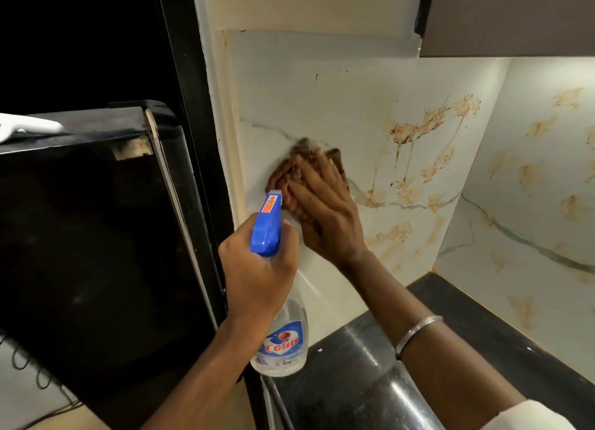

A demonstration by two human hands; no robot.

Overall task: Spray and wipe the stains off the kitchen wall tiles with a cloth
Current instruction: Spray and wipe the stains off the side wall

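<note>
My left hand (260, 268) grips the neck of a clear spray bottle (283, 342) with a blue trigger head (267, 226), its nozzle pointing at the wall tiles (322, 107). My right hand (325, 210) presses a brown cloth (286, 175) flat against the tile with straight fingers, just beyond the nozzle. Orange-brown stains (431, 120) with drip trails cover the tile to the right of the cloth. More stain patches (528, 175) mark the side wall at the right.
A black fridge (96, 236) stands close on the left, its top edge near my left arm. A black stone counter (386, 365) runs below the tiles. A brown cupboard (508, 17) hangs at the upper right. A metal bangle (415, 333) circles my right wrist.
</note>
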